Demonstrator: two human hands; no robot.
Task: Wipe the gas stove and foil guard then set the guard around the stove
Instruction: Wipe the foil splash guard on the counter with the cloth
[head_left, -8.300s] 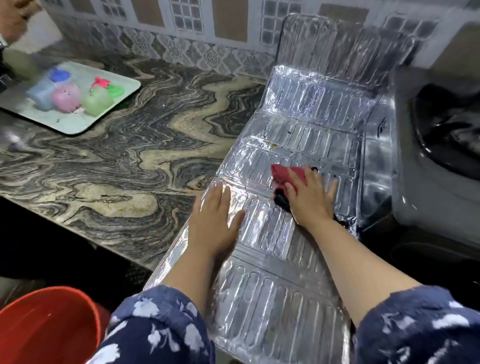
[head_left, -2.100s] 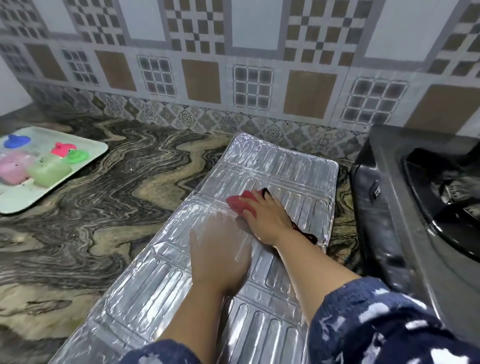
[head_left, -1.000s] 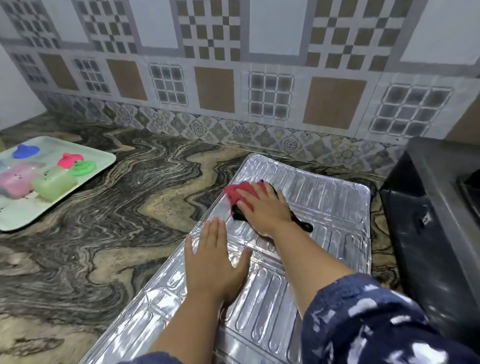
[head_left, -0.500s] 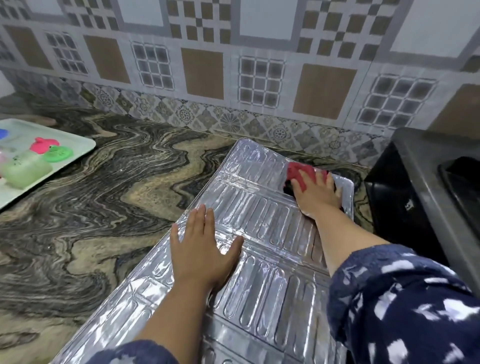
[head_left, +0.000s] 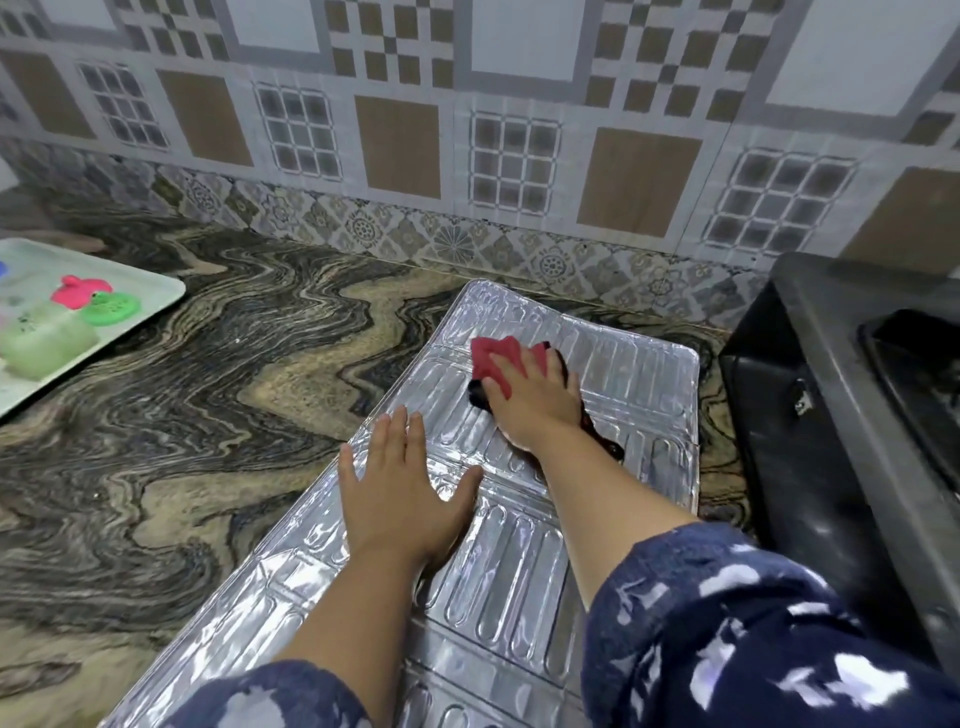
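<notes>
Here left hand (head_left: 402, 493) pins thin, dentable guard (head_left: 519, 566) flat-fingered, right hand (head_left: 530, 400) presses cloth (head_left: 491, 358), fingers straight; lift by edges

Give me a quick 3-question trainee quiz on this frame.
1. True or false: the foil guard stands upright around the stove.
2. Which hand presses the cloth? A) left B) right
3. Fill in: the left hand lies ____ on the guard.

Key: 1 false, it lies flat on the counter beside the stove. 2 B, the right hand. 3 flat.
</notes>
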